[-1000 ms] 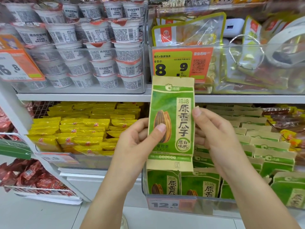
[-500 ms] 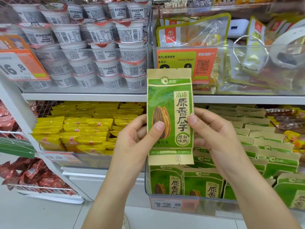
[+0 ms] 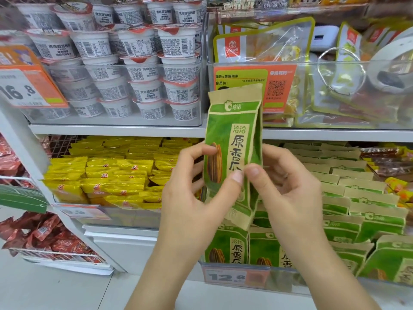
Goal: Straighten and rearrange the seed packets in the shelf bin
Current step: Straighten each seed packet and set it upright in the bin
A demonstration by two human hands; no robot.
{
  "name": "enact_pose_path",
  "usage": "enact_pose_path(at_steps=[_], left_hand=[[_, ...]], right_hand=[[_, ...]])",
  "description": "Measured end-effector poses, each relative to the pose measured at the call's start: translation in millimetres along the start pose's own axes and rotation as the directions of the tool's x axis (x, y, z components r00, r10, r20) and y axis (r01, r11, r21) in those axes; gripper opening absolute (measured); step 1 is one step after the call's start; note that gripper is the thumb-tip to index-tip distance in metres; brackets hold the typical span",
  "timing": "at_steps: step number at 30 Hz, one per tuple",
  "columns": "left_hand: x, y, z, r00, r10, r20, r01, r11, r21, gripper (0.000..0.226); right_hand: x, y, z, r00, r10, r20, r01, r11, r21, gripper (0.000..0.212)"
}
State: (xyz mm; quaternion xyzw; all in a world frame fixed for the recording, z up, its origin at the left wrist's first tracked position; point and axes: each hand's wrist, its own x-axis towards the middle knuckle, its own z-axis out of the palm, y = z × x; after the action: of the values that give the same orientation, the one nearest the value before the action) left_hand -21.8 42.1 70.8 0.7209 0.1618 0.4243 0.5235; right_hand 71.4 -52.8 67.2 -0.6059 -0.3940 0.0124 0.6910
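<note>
Packet (image 3: 232, 153) sits upright, pinched between your left hand (image 3: 196, 198) and right hand (image 3: 288, 193), thumbs meeting on its front, above the bin (image 3: 257, 280); rows beneath your hands stand neat, those right of your right hand lean, so most sorting looks undone

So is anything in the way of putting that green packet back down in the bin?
Nothing visible blocks it. Both hands, left hand and right hand, hold the seed packet upright just above the shelf bin, whose front rows already hold packets.

held packet (image 3: 232, 139) lower print hidden behind thumbs, right-hand packets (image 3: 393, 260) cut off
</note>
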Motion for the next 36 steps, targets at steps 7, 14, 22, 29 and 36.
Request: enact_pose_path(at_steps=[7,14,22,29,36], left_hand=[[-0.3,0.5,-2.9,0.992,-0.068,0.106,0.077,0.993,-0.087,0.045],[-2.2,0.3,2.4,0.966,-0.12,0.23,0.142,0.987,-0.081,0.034],[1.0,-0.2,-3.8,0.947,-0.162,0.276,0.209,0.966,-0.152,0.046],[0.3,0.2,-1.8,0.975,-0.143,0.168,0.178,0.96,-0.216,0.044],[2.7,0.4,-1.9,0.991,-0.081,-0.102,0.041,0.939,-0.341,0.03]], right_hand=[[2.5,-5.4,0.0,0.997,0.07,0.04,-0.074,0.992,0.103,0.021],[8.1,-5.2,1.4,0.946,0.311,0.086,-0.323,0.903,0.285,0.054],[8.9,-0.9,0.2,0.932,0.356,0.061,-0.359,0.889,0.285,0.041],[6.7,-1.1,1.1,0.938,0.309,0.158,-0.344,0.891,0.296,0.04],[0.7,1.6,4.5,0.858,0.218,0.465,-0.317,0.937,0.147,0.086]])
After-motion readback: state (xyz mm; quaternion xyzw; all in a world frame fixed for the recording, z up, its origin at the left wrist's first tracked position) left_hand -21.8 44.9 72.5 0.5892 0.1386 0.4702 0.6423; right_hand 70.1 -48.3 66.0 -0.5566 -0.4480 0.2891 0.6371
